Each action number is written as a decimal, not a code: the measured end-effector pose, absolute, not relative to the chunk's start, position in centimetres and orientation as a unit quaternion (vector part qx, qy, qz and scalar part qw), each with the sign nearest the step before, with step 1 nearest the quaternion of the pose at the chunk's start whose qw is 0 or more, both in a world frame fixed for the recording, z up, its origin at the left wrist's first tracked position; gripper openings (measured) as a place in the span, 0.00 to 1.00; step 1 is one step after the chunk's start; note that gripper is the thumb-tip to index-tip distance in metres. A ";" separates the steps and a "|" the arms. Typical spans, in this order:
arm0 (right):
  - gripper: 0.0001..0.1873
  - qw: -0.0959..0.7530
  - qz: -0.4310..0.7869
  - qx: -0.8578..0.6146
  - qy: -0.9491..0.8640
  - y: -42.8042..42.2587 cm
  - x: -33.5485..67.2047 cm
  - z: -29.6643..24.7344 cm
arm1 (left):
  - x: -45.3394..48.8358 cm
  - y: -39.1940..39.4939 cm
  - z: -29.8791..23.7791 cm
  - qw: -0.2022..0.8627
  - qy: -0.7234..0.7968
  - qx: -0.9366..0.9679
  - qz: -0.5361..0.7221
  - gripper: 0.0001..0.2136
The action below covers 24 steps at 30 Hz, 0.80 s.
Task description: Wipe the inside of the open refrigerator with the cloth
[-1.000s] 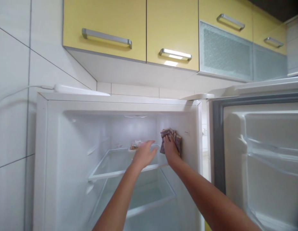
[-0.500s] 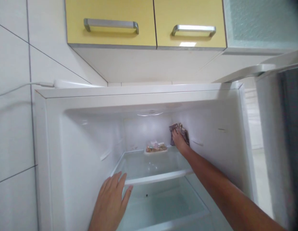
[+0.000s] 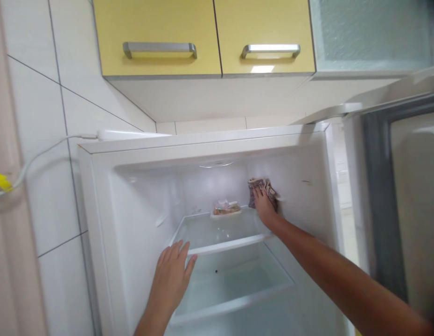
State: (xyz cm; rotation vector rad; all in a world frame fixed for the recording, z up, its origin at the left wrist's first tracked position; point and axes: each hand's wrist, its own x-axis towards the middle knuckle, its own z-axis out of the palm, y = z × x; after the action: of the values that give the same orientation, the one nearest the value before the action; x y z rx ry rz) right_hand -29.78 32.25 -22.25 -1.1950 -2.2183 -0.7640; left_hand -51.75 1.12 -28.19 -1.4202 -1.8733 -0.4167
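Deep inside the open refrigerator (image 3: 217, 148), my right hand (image 3: 264, 205) presses a crumpled, brown patterned cloth (image 3: 271, 187) against the back right corner, above the upper glass shelf (image 3: 217, 231). Its fingers lie over the cloth. My left hand (image 3: 173, 270) has its fingers stretched out and holds nothing; it is near the front left end of that shelf, and I cannot tell whether it touches the edge. A small white tray with wrapped food (image 3: 227, 208) sits at the back of the upper shelf, left of the cloth.
A lower glass shelf (image 3: 234, 305) lies beneath. The refrigerator door (image 3: 381, 196) stands open on the right. Yellow cabinets (image 3: 161, 23) with metal handles hang above. A white cable (image 3: 45, 151) runs along the tiled wall at left.
The view has shifted, bringing more of the door and the left wall into sight. My right hand stays on the cloth in the back corner, with a slight shift. The left hand remains outstretched.
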 end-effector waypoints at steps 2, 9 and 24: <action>0.34 0.253 -0.285 -0.449 -0.808 30.2 -28.8 -22.5 | -51.5 1.0 -27.9 0.366 -0.733 -0.553 -0.152 0.23; 0.28 0.249 -0.295 -0.448 -0.806 23.9 -25.6 -22.1 | -50.9 0.8 -27.3 0.364 -0.739 -0.550 -0.140 0.23; 0.24 0.314 -0.334 -0.404 -0.791 27.3 -26.0 -12.7 | -52.1 1.3 -28.6 0.392 -0.716 -0.552 -0.172 0.23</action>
State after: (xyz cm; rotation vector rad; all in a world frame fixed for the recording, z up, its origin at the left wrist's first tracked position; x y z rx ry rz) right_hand -25.96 27.25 -12.66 -1.0650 -2.0860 -0.8811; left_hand -52.07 1.32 -28.61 -1.4015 -1.8179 -0.4380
